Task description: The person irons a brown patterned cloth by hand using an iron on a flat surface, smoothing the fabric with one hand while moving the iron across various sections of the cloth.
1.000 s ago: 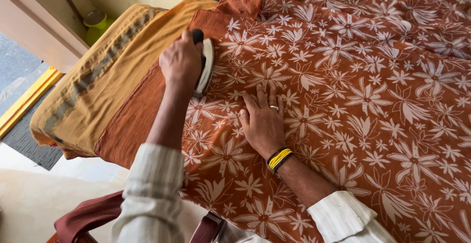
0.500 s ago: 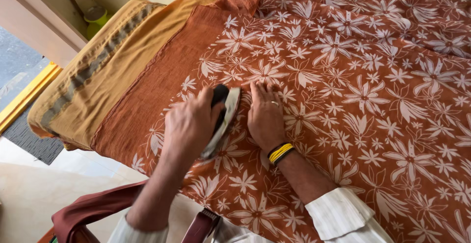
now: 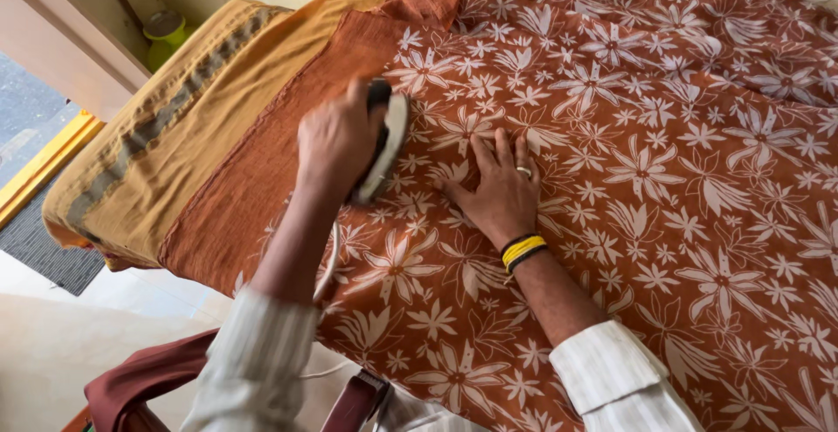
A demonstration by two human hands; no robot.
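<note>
Head view: left hand [image 3: 336, 140] gripped iron [image 3: 384, 146] on flowered brown cloth [image 3: 663, 161], near bed's left edge. Right hand [image 3: 499, 189] lay flat, fingers spread, pressing cloth just beside iron.

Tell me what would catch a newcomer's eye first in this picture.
The rust-brown cloth with white flowers fills most of the view, spread flat. Near the middle, the left hand grips an iron on the cloth, and the right hand, wearing a ring and yellow and black bangles, lies flat beside it. At the left edge a mustard cloth hangs over the side.
</note>
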